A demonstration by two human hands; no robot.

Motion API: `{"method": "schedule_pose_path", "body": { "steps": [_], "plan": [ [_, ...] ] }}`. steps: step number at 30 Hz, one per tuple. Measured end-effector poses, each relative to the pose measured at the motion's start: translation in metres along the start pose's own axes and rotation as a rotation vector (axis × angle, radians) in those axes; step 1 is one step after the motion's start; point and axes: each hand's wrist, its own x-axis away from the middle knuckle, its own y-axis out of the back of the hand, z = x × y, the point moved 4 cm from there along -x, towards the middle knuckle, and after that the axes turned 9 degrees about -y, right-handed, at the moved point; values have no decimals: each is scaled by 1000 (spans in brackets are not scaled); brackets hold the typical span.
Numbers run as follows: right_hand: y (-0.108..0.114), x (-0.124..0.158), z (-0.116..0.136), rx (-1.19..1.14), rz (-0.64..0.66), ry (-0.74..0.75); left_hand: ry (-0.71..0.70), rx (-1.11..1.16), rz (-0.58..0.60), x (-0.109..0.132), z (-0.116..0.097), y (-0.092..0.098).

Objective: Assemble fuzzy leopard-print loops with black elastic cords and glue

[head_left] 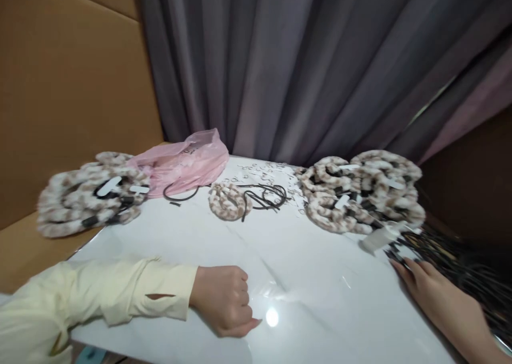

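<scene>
My left hand (226,302) rests on the white table in a loose fist, and nothing sticks out of it. At the right table edge, my right hand (426,284) has its fingers closed around a small dark thing that is too blurred to name. Just beyond those fingertips lie small black pieces (394,254) and a whitish bottle (380,238) on its side. A small fluffy brown-and-white coil (230,201) lies mid-table, with loose black cords (266,196) beside and partly over it.
Piles of fluffy loops with white tags stand at left (72,198) and right (384,188). A pink plastic bag (184,161) lies behind. Small clear rings (260,169) are scattered at the back. Many black cords (460,262) lie beyond the right edge. Cardboard (72,86) walls the left.
</scene>
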Motion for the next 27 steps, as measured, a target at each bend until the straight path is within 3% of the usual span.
{"method": "schedule_pose_path", "body": {
  "steps": [4,8,17,27],
  "plan": [
    [8,-10,9,275,126,-53,51,67,120,1,1,-1],
    [11,-19,4,384,137,-93,100,80,191,2,3,-3],
    [15,-14,0,284,104,10,119,118,238,0,6,-4],
    [25,16,22,158,51,71,152,125,218,1,10,-5]
  ]
}}
